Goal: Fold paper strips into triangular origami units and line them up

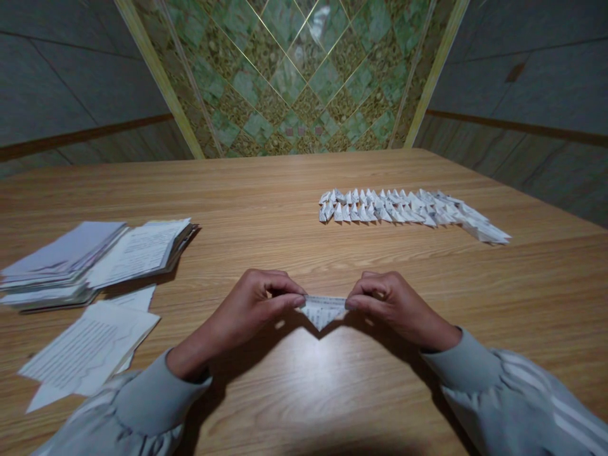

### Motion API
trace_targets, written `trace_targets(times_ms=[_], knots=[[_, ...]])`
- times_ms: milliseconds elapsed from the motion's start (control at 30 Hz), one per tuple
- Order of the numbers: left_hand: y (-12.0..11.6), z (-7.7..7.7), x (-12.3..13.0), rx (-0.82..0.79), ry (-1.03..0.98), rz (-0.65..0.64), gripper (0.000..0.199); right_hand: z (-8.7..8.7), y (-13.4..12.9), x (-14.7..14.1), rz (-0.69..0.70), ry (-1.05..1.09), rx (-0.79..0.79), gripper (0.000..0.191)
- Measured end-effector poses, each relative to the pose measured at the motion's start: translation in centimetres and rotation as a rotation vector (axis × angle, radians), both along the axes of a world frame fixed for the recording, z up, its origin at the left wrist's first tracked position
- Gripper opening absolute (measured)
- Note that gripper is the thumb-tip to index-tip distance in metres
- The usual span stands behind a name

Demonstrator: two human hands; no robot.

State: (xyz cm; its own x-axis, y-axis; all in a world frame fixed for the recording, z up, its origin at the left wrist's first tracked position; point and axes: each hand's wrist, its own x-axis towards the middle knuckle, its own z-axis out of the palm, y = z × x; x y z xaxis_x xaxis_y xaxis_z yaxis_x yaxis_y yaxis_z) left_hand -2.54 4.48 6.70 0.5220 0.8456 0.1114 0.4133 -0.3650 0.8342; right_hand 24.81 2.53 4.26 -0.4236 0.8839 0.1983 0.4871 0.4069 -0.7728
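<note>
Between my two hands is a small folded piece of printed paper (pixel 322 313), a triangle with its point toward me. My left hand (pixel 266 299) pinches its left corner between thumb and fingers. At the opposite corner, my right hand (pixel 387 301) grips it the same way. The paper's top edge runs nearly straight from one hand to the other, just above the wooden table (pixel 266 399). Beyond the right hand stand rows of small folded paper shapes (pixel 389 208), several with peaks pointing up.
Stacked papers and booklets (pixel 71 253) lie at the left, with a printed bundle (pixel 142 250) on their right side. Nearer me are loose printed sheets (pixel 90 348), close to my left sleeve. A tiled wall (pixel 299 76) rises behind the table's far edge.
</note>
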Motion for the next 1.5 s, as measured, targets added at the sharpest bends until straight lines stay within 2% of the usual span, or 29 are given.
trace_targets(times_ms=[133,233,333,433,567,700,733,800,867,933,1067,1167,1300,1500], knots=[[0.8,0.5,-1.2,0.049,0.040,0.082,0.017,0.1,0.7,1.5,-0.185,0.029,0.082,0.034],[0.2,0.2,-0.3,0.025,0.035,-0.006,0.017,0.5,0.2,0.2,-0.075,0.053,0.150,0.029],[-1.0,-0.5,1.5,-0.041,0.031,-0.110,0.019,0.7,-1.0,-2.2,0.117,-0.002,0.103,0.023],[-1.2,-0.9,2.0,-0.114,0.001,-0.083,0.016,0.6,-1.8,-3.5,0.106,-0.027,0.052,0.028],[0.2,-0.4,0.3,-0.173,-0.036,0.089,0.019,0.1,-1.4,-2.7,0.031,0.035,0.050,0.028],[0.4,0.2,-0.3,-0.047,-0.060,0.240,0.019,-0.4,-0.7,-1.9,-0.157,0.215,-0.055,0.033],[0.0,0.1,0.1,-0.023,-0.083,0.241,0.018,-0.5,-0.7,-2.0,-0.209,0.264,-0.065,0.034],[-1.3,-0.4,1.4,-0.050,-0.147,0.165,0.018,-0.7,-0.7,-2.3,-0.297,0.314,-0.035,0.034],[-2.8,-1.2,2.8,-0.057,-0.150,0.121,0.019,-0.9,-1.0,-2.8,-0.354,0.295,0.039,0.030],[-3.8,-1.9,4.0,-0.063,-0.165,0.138,0.016,-1.2,-1.4,-3.4,-0.368,0.228,0.133,0.023],[-4.2,-2.7,4.9,-0.230,-0.333,0.141,0.016,-1.8,-2.0,-4.2,-0.287,0.040,0.326,0.020],[-3.9,-3.0,5.0,-0.292,-0.440,0.129,0.019,-2.0,-2.4,-4.7,-0.167,-0.049,0.388,0.033],[-3.7,-3.7,5.3,-0.322,-0.534,0.141,0.015,-2.0,-2.6,-5.0,-0.062,-0.062,0.372,0.045],[-3.8,-4.0,5.4,-0.477,-0.633,0.153,0.018,-1.6,-2.7,-4.9,0.015,-0.002,0.216,0.043]])
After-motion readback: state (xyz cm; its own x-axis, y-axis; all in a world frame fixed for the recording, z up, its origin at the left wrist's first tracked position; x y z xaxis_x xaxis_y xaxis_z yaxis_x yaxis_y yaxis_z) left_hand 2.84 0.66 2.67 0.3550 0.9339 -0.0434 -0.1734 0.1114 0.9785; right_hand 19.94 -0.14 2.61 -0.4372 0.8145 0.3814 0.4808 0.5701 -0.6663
